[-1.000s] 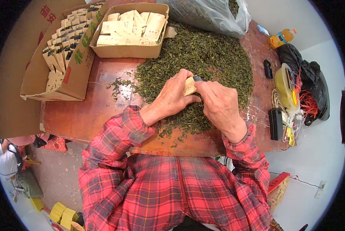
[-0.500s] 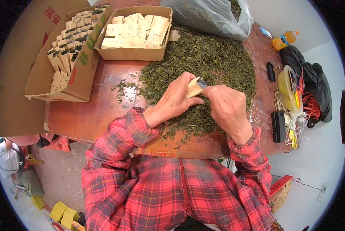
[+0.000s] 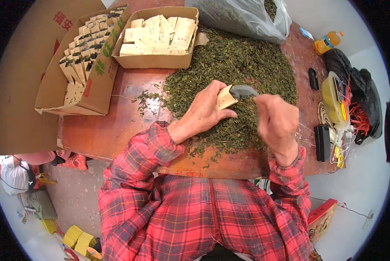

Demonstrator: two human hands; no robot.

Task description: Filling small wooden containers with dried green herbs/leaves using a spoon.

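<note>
A heap of dried green leaves, like loose tea [image 3: 247,56], covers the middle of the red-brown table. Over it my left hand [image 3: 206,106] is closed round a small tan paper packet [image 3: 226,99], its mouth tilted up and to the right. My right hand [image 3: 278,117] is closed on one end of a thin grey curved strip, perhaps a spoon [image 3: 244,90]; motion blurs it, so its exact kind is unclear. The strip's other end meets the packet's mouth. What lies inside the packet is hidden.
A cardboard box [image 3: 75,109] at left holds rows of upright packets; a shallow carton [image 3: 153,62] beside it holds flat ones. A clear plastic bag [image 3: 230,19] stands behind. At right are an orange drink bottle [image 3: 327,42], a yellow tub [image 3: 332,100] and a black case [image 3: 322,142].
My right hand has drawn away to the right from the packet, and more of the grey strip shows. My left hand still holds the packet. The whole view has shifted slightly.
</note>
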